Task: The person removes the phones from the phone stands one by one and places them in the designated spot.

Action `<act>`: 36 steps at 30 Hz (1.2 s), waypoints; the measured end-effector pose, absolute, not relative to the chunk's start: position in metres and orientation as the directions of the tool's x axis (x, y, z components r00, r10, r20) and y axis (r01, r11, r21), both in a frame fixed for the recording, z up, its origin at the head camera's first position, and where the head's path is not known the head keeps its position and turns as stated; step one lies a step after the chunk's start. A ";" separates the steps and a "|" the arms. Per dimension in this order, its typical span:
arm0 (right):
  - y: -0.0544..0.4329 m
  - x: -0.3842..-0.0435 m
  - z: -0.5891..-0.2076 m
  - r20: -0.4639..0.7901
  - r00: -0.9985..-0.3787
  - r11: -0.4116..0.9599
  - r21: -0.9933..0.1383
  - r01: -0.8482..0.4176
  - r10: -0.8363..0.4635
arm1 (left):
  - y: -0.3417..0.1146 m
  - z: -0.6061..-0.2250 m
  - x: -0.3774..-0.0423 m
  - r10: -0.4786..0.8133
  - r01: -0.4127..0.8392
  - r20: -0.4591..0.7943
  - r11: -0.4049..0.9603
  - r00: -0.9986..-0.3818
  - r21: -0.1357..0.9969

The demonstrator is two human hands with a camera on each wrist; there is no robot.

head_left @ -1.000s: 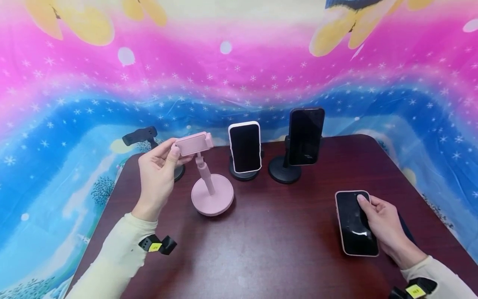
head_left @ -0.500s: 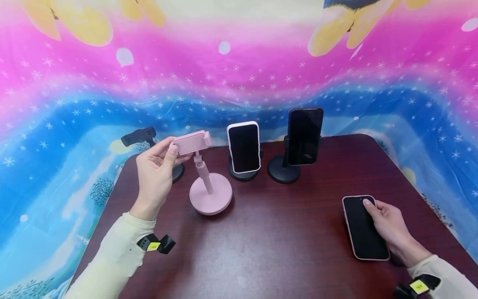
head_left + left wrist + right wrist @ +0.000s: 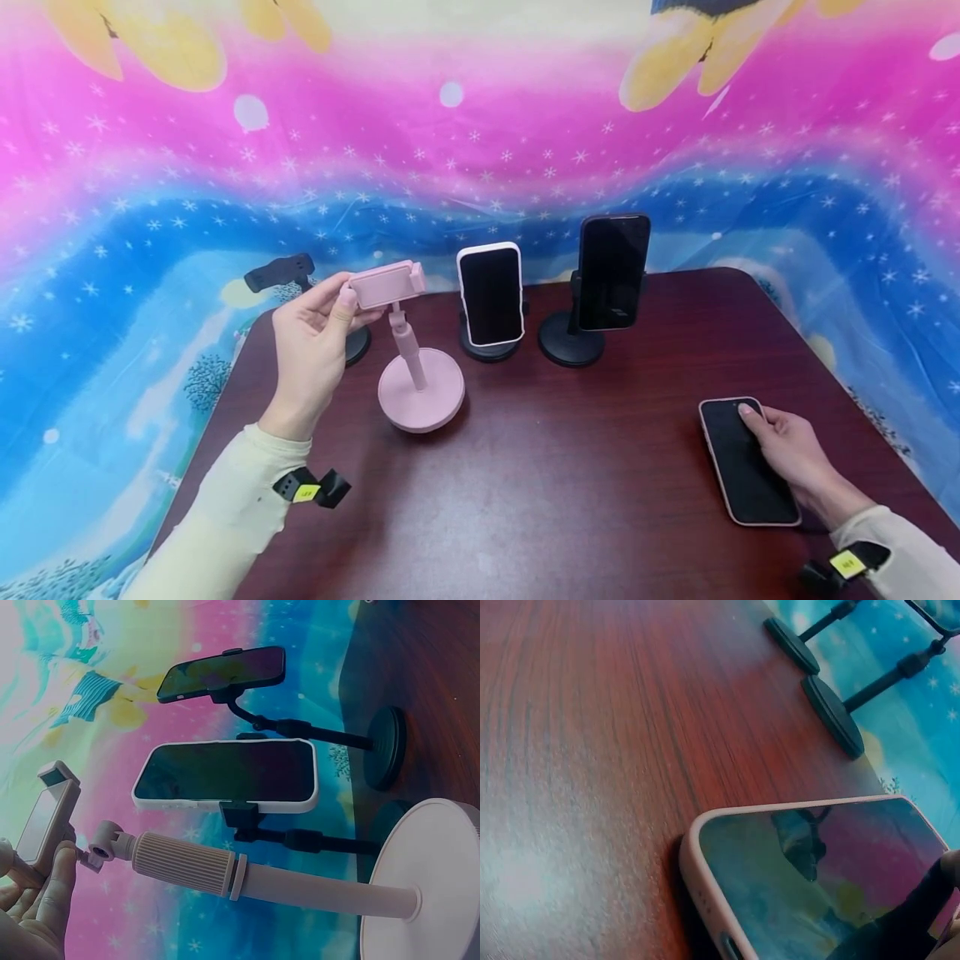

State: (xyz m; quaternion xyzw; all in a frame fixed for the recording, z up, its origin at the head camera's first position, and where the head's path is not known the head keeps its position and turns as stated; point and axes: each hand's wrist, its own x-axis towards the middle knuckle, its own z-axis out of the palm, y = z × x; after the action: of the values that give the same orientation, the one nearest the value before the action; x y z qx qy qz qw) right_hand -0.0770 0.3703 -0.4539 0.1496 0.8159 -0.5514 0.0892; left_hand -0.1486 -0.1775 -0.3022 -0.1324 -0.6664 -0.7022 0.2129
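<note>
My left hand grips the left end of the clamp on a pink phone stand. The stand's round base is on the table, and its clamp holds no phone. In the left wrist view, thumb and fingers pinch the clamp's end beside the ribbed pole. At the right, my right hand holds a phone in a pale pink case by its right side, thumb over the screen's top. The phone lies low over the table, screen up; the right wrist view shows its case edge.
Behind stand two black phone stands, one bearing a white-cased phone, the other a dark phone. A third black stand is partly hidden behind my left hand. The brown table meets a patterned cloth backdrop.
My right hand has moved the pink-cased phone to the right and slightly nearer to me. My left hand stays on the clamp, and the pink stand's base has shifted very slightly left.
</note>
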 end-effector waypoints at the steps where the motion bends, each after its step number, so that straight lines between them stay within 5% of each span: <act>1: 0.371 -0.077 -0.454 -0.313 -0.939 0.360 -0.868 0.343 0.140 | -0.177 -0.302 -0.149 -0.122 0.475 0.469 -0.023 -0.875 0.880; 22: 0.369 -0.084 -0.454 -0.278 -0.947 0.532 -0.784 0.319 0.159 | -0.183 -0.301 -0.164 -0.122 0.463 0.461 0.016 -0.879 0.886; 36: 0.372 -0.085 -0.457 -0.231 -0.955 0.518 -0.803 0.295 0.185 | -0.191 -0.313 -0.190 -0.127 0.425 0.425 0.029 -0.896 0.905</act>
State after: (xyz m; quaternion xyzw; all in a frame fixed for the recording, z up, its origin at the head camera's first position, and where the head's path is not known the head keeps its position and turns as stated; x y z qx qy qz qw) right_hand -0.0850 0.3722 -0.4569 0.1380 0.8693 -0.4711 0.0582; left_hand -0.1903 -0.1908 -0.3129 -0.1079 -0.6886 -0.6885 0.2005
